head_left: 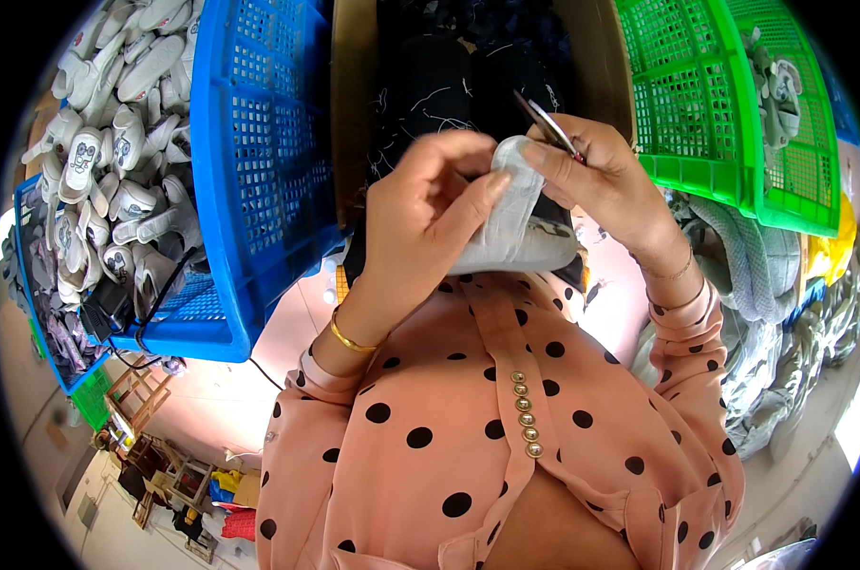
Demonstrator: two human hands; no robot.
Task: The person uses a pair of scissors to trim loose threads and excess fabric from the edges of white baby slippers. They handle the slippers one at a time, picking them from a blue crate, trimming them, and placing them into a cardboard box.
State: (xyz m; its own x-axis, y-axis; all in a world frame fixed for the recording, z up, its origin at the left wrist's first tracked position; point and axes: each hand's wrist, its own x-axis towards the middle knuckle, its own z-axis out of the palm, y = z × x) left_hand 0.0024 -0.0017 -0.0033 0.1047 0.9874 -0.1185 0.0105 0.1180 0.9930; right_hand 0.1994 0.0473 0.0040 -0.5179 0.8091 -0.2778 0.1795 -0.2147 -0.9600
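A pale grey-white cloth shoe (513, 214) is held in front of my chest, its narrow end pointing up and a rounded part lying across below. My left hand (415, 209) pinches its left edge with thumb and curled fingers. Opposite it, my right hand (601, 180) grips the upper right edge between thumb and fingers. Tucked in that same right hand is a small pair of scissors (544, 122), blades pointing up and left. The handles are mostly hidden by the fingers. Both hands are above my dark-clad lap (425, 90), which is strewn with white thread ends.
On the left, a blue plastic crate (259, 123) stands beside a heap of pale shoes (116, 171). A cardboard box (354, 95) with dark scraps lies ahead. To the right are a green crate (686, 85) and piled grey fabric pieces (762, 266). A black cable (164, 294) hangs at the left.
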